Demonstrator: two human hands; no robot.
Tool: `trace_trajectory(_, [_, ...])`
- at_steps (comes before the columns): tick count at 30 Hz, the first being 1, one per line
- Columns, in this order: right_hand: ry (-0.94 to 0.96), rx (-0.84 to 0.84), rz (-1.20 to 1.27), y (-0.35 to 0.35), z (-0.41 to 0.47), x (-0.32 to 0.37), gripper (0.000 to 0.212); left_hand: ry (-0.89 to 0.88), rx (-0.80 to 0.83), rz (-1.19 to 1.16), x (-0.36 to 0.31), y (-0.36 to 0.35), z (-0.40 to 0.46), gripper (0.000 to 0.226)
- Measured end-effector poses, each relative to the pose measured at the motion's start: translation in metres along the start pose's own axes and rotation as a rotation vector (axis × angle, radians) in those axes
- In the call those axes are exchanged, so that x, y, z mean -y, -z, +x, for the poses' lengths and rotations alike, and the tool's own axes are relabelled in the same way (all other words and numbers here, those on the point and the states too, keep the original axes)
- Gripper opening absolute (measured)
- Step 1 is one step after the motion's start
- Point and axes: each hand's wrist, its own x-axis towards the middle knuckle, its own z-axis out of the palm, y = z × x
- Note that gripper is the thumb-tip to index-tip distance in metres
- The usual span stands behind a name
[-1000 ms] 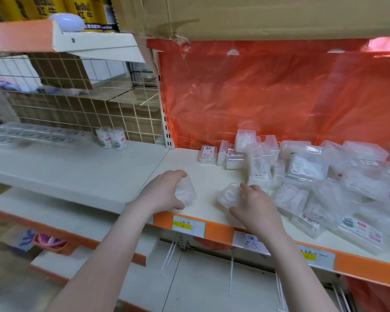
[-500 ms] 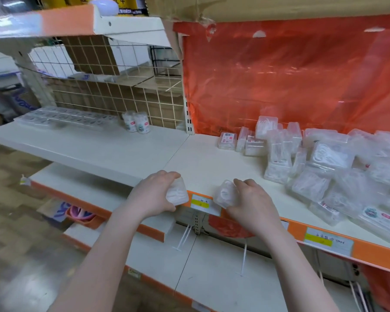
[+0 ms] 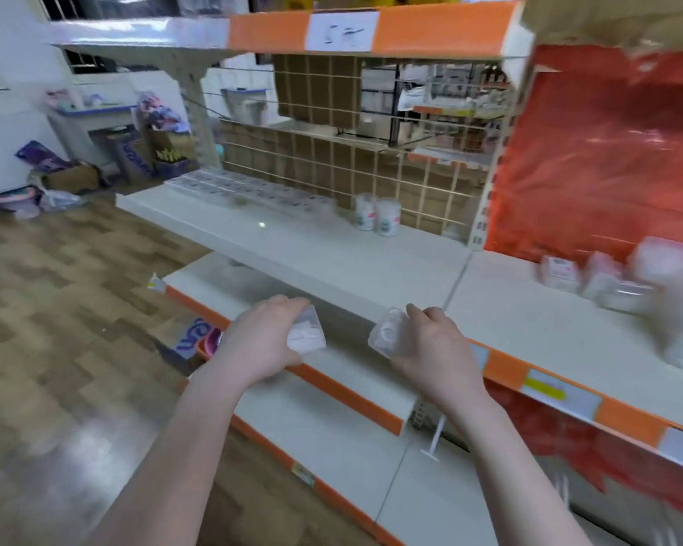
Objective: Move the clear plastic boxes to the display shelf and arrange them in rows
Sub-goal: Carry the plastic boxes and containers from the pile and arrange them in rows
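Since both boxes go to the white shelf, the left hand grips one clear box — the right hand grips another box.

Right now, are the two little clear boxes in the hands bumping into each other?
Apart. The head view shows the left box and the right box with a plain gap of shelf between them.
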Motion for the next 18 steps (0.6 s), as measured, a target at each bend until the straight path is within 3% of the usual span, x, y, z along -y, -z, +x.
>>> trace_trajectory(3, [0.019, -0.001, 0.007, -0.023, 0.019, 0.057, 0.037, 0.032, 0.004, 0.003, 0.059, 0.016, -0.004, 0.074])
trace_trajectory(8, [0.074, 0.026, 0.042, -0.047, 0.052, 0.13, 0.027, 0.087, -0.006, -0.022, 0.136, 0.033, 0.0, 0.081])
trace_trajectory(18, [0.115, 0.059, 0.101, -0.107, 0.142, 0.209, 0.036, 0.222, -0.033, -0.089, 0.24, 0.034, 0.051, 0.08])
